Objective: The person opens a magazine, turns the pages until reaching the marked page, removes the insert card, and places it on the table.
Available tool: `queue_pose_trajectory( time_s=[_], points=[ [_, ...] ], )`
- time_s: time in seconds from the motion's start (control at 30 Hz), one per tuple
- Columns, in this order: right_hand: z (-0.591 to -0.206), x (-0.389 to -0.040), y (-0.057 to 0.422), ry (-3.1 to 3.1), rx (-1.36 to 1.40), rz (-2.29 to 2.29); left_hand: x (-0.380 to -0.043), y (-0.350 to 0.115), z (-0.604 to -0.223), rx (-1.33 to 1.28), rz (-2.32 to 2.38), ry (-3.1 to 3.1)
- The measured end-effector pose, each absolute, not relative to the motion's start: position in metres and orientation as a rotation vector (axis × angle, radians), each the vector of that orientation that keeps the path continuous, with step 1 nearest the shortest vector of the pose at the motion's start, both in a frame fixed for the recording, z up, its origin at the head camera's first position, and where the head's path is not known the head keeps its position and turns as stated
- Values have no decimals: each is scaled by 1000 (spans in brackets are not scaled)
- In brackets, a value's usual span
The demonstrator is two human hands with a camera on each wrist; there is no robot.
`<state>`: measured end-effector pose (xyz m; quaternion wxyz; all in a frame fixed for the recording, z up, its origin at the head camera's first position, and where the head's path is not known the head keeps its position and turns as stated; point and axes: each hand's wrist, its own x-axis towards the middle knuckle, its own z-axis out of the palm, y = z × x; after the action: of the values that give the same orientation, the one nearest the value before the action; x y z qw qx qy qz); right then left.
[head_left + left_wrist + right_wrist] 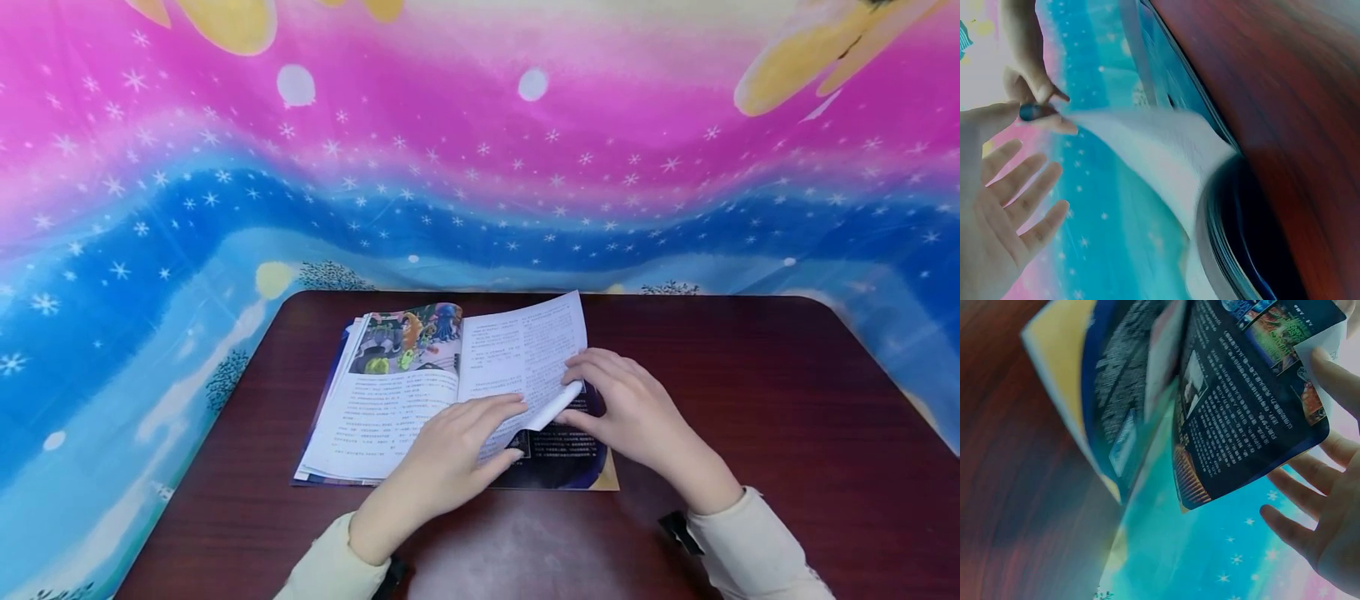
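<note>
An open magazine lies on the table, with a colour picture on its left page and print below. Its right-hand page stands lifted, the lower right corner folded over into a white roll. My right hand pinches that page at its outer edge; in the right wrist view the thumb presses a white folded flap against the page's dark printed side. Over the lower part of the page is my left hand, fingers extended and parted from the thumb. The left wrist view shows its spread fingers beside the raised page.
A dark red-brown wooden table carries the magazine. Behind it hangs a pink and blue cloth with white snowflakes. Under the lifted page lies a black printed page with a yellowish corner. Both wrists have pale sleeves and dark straps.
</note>
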<state>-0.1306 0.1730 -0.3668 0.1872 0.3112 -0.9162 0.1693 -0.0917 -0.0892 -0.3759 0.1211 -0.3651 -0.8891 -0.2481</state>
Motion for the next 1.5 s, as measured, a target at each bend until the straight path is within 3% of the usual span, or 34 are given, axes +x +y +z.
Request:
queue_pose_trajectory(
  time_s=[0.43, 1.03, 1.5],
  points=[
    [-354, -120, 170, -2650, 812, 621, -102, -73, -383, -1075, -834, -2365],
    [-387, -112, 206, -2819, 881, 468, -85, -183, -398, -500, -650, -2596],
    [-414, -107, 224, -2894, 998, 380, -72, -226, -408, -300, -519, -2894]
  ],
)
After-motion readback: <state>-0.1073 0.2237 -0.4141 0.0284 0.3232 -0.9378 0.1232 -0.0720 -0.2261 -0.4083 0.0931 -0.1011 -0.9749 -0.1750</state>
